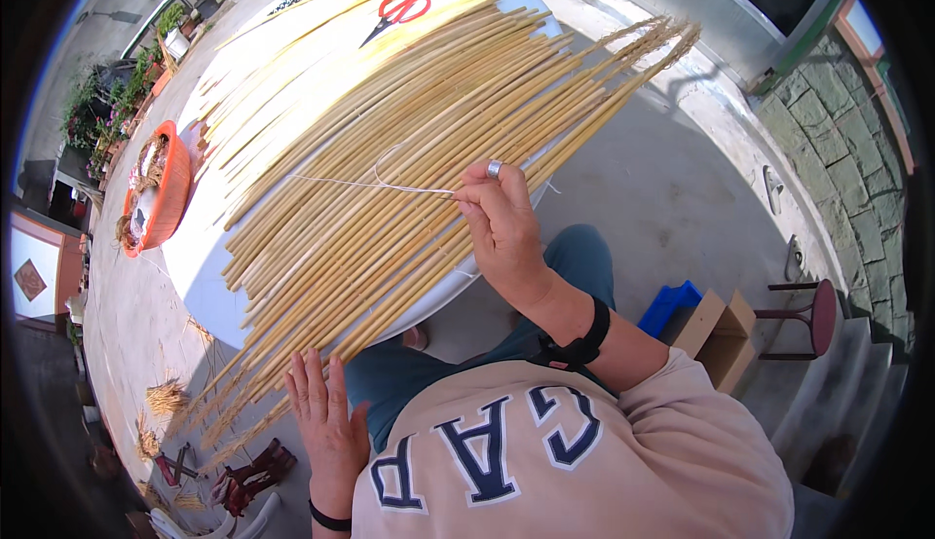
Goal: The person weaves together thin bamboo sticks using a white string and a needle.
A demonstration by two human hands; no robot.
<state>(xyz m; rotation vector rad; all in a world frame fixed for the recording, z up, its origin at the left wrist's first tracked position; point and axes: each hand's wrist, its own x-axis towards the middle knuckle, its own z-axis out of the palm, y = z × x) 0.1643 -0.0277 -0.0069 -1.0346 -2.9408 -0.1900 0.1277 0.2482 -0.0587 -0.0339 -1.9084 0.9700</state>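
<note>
Many long, straw-coloured plant stalks [390, 198] lie side by side in a slanting mat on a round white table [209, 291]. Thin thread crosses them in places. My right hand [506, 227], with a metal ring on one finger, is raised over the mat's near right part. Its thumb and forefinger pinch a white thread [414, 188], which loops and runs left across the stalks; whether a needle is in the pinch I cannot tell. My left hand [326, 422] rests with straight fingers against the near left stalk ends, holding nothing.
Red-handled scissors [401, 7] lie at the table's far side. An orange basin [173, 193] stands at its left edge. Stalk bundles [168, 398] are on the ground at lower left. A cardboard box [716, 344], a blue bin [668, 307], a stool [823, 317] and steps are at right.
</note>
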